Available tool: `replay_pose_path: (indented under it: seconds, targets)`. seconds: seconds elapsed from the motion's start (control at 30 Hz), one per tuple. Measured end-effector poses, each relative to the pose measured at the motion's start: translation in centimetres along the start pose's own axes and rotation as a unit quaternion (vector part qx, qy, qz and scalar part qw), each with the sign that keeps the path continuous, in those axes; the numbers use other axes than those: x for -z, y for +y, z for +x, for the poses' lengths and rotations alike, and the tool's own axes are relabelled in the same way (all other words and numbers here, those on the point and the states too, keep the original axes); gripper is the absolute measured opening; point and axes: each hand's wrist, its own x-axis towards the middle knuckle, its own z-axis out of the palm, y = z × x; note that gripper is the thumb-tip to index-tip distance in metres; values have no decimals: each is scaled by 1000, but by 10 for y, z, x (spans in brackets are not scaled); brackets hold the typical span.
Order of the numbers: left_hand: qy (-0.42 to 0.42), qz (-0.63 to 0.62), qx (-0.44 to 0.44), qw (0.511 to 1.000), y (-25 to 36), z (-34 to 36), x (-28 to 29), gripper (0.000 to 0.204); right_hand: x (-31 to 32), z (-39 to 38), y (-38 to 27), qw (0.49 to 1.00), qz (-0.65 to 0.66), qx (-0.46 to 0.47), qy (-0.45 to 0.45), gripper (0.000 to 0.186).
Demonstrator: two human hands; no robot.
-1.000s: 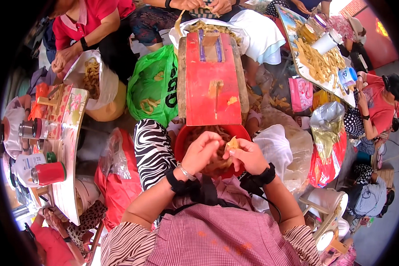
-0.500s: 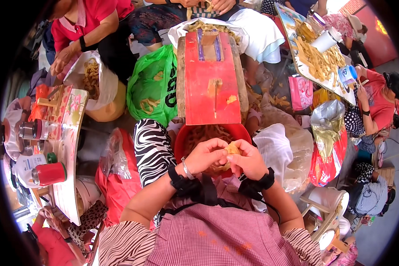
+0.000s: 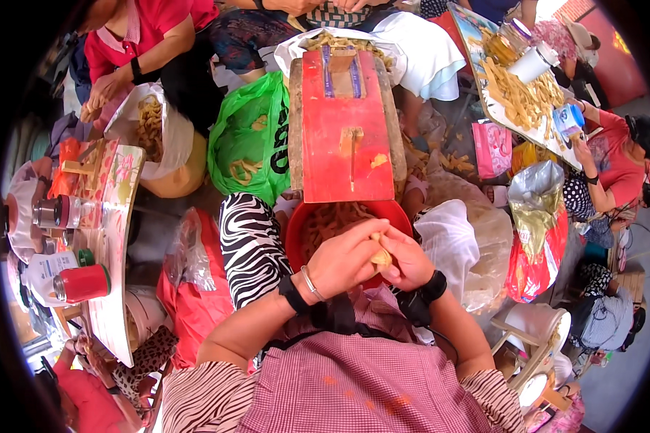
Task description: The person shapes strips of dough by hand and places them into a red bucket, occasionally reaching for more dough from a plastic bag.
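**Two Hands Meeting Over a Red Basin**

Just below the centre of the frame, a person's left hand (image 3: 350, 256) is arching over a small yellowish piece (image 3: 382, 257), its fingers curling in, while the right hand (image 3: 409, 261) is gripping the same piece from the other side, thumb and fingers bent around it. The piece is sitting between the two hands, partly hidden, above the near side of a red basin (image 3: 293, 234) that is holding brownish strips (image 3: 325, 225).

It is appearing light, soft and pliant, perhaps damp and a little slippery, and probably prone to tearing under a hard tug; the exposed lower end is seeming the best place for a gentle pinch.

Directly above the basin, a red board (image 3: 325, 169) is bearing a wooden block (image 3: 352, 133). To its left, a green plastic bag (image 3: 226, 141) is gaping open around a few pale pieces (image 3: 244, 171). At the upper right, a table (image 3: 554, 146) is carrying heaped yellowish strips (image 3: 516, 97) and a white container (image 3: 533, 65).
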Motion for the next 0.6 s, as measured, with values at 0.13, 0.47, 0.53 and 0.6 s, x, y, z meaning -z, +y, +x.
replay_pose_path:
  seconds: [0.13, 0.47, 0.53, 0.6]
  targets:
    - [-39, -73, -14, 996, -8, 1, 1, 17, 7, 3, -6, 993, 25, -96, -67, 21]
    - [-116, -42, 189, 974, -13, -3, 5, 10, 3, -4, 6, 833, -532, 152, -7, 21]
    - [-44, 51, 60, 996, -18, -5, 8, 11, 11, -7, -3, 904, -422, 41, -61, 23]
    - [-43, 55, 47, 996, -17, -9, 11, 12, 11, -7, -5, 946, -297, -70, -112, 25]
